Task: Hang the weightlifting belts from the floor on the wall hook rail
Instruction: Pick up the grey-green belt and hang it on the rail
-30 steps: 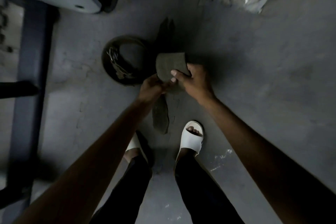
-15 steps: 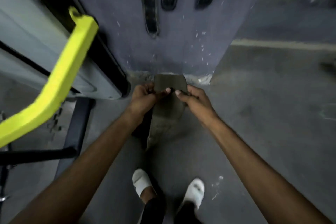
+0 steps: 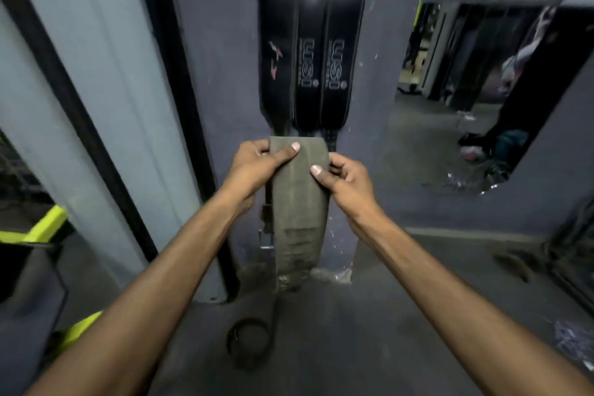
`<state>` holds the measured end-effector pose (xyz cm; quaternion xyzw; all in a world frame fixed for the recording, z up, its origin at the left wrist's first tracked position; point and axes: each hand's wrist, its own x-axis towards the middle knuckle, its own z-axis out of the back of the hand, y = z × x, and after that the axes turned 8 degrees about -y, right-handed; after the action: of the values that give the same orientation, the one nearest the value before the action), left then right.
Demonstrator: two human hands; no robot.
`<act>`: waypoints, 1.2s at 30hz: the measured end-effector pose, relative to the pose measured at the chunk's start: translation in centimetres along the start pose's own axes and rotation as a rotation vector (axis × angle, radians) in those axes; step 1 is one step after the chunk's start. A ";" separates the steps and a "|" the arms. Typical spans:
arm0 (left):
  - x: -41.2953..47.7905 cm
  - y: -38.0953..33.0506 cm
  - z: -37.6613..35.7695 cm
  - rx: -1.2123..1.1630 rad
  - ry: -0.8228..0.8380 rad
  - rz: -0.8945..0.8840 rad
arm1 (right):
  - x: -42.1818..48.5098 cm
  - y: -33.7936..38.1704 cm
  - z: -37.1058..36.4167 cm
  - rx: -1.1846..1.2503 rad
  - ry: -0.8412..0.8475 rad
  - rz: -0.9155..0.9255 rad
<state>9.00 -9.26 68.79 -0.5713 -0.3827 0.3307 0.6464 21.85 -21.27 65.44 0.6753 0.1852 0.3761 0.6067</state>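
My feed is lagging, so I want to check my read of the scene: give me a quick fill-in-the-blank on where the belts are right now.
1. On the wall hang ___ black belts.
2. The left hand and right hand grip the olive belt near its ___ end.
3. One coiled belt lies on the ___.

Missing words: three; top; floor.
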 end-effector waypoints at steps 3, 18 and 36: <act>-2.8 -8.9 2.1 -0.022 0.007 -0.112 | -1.1 9.4 -1.1 0.038 -0.036 0.159; -19.0 -17.8 8.1 0.252 0.485 -0.390 | -6.2 41.3 -2.1 0.194 -0.191 0.496; -16.8 -40.2 14.7 -0.440 0.285 -0.393 | -12.1 45.7 -5.8 0.032 -0.138 0.666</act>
<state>-12.41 -21.88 107.43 -0.6531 -0.4533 0.0258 0.6061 0.28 -34.80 105.70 0.7321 -0.0813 0.5040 0.4511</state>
